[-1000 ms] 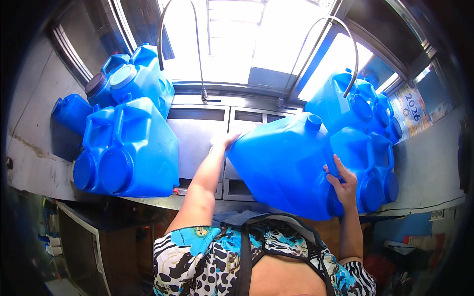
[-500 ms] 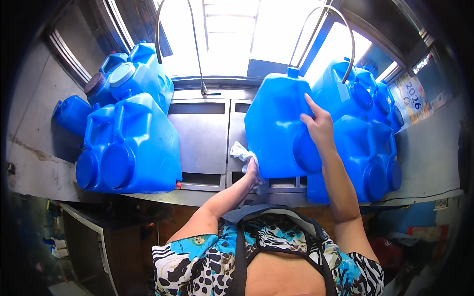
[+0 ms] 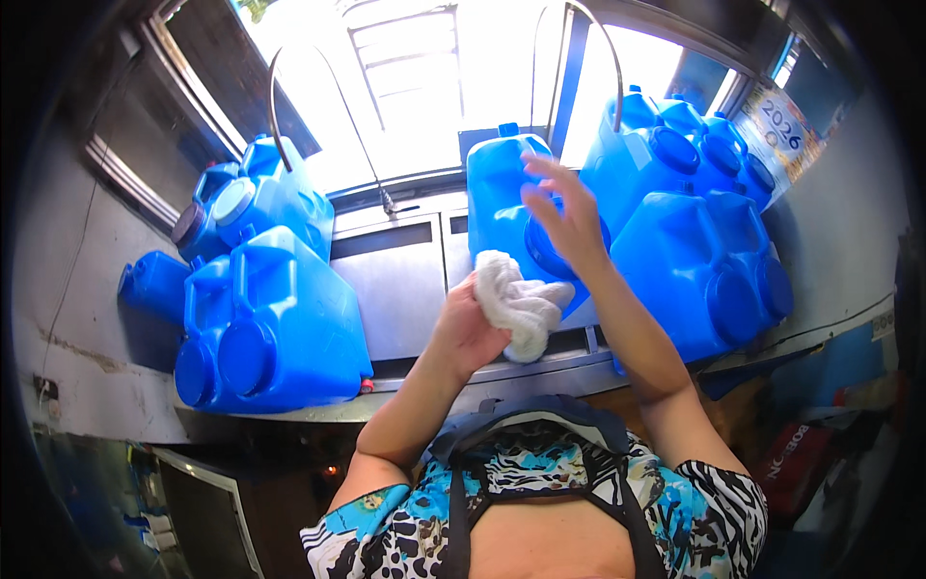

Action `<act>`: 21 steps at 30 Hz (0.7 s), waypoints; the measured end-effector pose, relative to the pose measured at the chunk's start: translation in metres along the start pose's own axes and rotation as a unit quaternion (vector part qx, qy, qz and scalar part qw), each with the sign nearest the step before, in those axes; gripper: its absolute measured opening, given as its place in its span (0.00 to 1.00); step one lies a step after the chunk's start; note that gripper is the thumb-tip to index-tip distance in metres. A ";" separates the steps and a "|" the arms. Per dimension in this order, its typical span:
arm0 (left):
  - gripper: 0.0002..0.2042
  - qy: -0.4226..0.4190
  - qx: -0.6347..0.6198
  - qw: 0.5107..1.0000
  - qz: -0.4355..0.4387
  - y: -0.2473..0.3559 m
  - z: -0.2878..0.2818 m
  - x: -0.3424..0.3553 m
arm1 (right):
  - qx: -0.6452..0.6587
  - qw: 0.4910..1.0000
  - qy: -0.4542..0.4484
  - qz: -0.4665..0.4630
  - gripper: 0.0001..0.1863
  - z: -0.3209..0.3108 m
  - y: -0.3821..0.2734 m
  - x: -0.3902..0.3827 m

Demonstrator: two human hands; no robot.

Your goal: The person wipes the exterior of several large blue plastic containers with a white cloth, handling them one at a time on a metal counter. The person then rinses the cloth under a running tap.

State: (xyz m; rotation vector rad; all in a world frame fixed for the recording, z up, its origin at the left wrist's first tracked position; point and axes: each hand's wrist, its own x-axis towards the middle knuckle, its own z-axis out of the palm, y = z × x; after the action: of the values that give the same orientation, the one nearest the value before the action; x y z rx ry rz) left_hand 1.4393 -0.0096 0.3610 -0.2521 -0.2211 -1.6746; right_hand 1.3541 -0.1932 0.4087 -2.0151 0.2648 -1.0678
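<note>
A bunched white cloth (image 3: 523,301) is gripped in my left hand (image 3: 467,326), in front of the middle blue water jug (image 3: 497,220). That jug stands upright on the metal counter, its round blue lid facing me and partly covered by the cloth and my right arm. Over the jug's upper right side is my right hand (image 3: 571,214), fingers apart and slightly smeared by motion, holding nothing. Whether it touches the jug I cannot tell.
Several blue jugs (image 3: 299,323) stand on the left of the counter, and several more (image 3: 666,270) on the right. Thin curved metal hoses (image 3: 617,72) hang by the bright window. A steel panel (image 3: 386,289) lies between the left jugs and the middle one.
My left hand has lifted the cloth from the jug's lower left side to its front. My right hand has come off the jug's right edge, and the jug has turned, its lid now more toward me.
</note>
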 end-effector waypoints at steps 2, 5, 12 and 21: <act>0.24 0.117 0.105 0.987 0.044 0.003 0.025 -0.016 | 0.072 0.985 -0.083 -0.135 0.38 -0.007 -0.022 -0.045; 0.25 0.166 0.166 0.972 0.018 -0.009 0.042 -0.026 | 0.029 0.970 -0.134 -0.201 0.35 0.001 -0.040 -0.103; 0.25 0.218 0.512 0.821 -0.130 0.026 0.036 -0.032 | 0.135 0.971 -0.193 0.030 0.21 -0.094 -0.047 -0.101; 0.84 0.184 0.938 0.260 0.134 0.010 -0.044 0.022 | 0.063 0.989 -0.020 0.129 0.16 -0.091 -0.006 -0.004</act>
State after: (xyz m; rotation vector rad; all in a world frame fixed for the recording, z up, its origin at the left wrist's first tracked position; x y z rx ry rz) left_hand 1.4455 -0.0441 0.3256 1.8033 -1.4810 -0.0829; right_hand 1.2813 -0.2387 0.4390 -1.8298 0.4149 -0.8581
